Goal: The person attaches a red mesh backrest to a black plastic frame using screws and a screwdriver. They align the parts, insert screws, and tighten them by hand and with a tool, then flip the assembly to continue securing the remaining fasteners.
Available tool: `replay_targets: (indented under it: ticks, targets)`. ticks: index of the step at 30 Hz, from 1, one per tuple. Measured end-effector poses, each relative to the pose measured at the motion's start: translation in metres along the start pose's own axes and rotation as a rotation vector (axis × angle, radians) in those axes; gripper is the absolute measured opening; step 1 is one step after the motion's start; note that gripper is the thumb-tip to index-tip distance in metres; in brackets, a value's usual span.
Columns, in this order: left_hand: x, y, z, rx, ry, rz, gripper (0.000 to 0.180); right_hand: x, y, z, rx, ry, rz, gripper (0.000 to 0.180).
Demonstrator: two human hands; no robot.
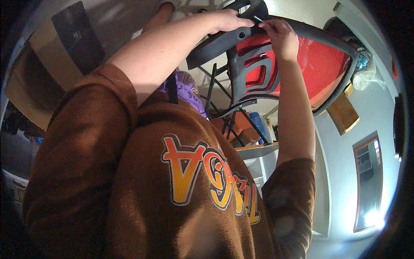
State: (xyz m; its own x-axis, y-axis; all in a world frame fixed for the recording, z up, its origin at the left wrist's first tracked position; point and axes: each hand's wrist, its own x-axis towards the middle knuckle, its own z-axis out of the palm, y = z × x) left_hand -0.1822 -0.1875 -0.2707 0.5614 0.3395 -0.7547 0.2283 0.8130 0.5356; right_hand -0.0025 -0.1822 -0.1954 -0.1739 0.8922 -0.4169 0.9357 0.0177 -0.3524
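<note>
An office chair with a red mesh backrest (319, 64) in a black frame lies tilted in front of me. At its upper end, my left hand (228, 20) is closed on a black curved armrest (258, 7), with the thumb pointing right. Close beside it, my right hand (282, 38) pinches a thin silver metal pin (258, 19), perhaps a bolt or hex key, against the black frame. Below the hands is a dark padded part (215, 48) with a round hole. The chair's lumbar support (256, 73) shows between my forearms. Fingers of the left hand are partly hidden.
Cardboard (47, 56) stands at the left. A purple printed cloth (185, 86) and thin black metal legs (213, 84) are below the chair. At right are a plastic bag (365, 73), a brown box (343, 113) and a wood-framed mirror or window (368, 181).
</note>
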Motion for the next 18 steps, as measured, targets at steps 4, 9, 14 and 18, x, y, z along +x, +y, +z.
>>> replay_targets:
  ticks: [4,9,14,18]
  targets:
    - [0.004,-0.003,-0.001,-0.015,-0.038,0.012,0.066,0.002,-0.002,0.002,0.016,0.049,0.027,0.026]
    - [-0.001,-0.001,0.001,0.057,0.032,0.075,0.055,0.000,-0.011,0.019,0.147,0.096,0.297,0.029]
    - [0.005,-0.002,0.000,0.075,0.067,0.023,0.058,-0.002,-0.019,0.012,0.386,0.176,0.244,0.036]
    - [-0.005,0.010,-0.005,0.034,-0.025,-0.031,0.060,0.000,-0.010,0.003,0.041,0.140,0.117,0.043]
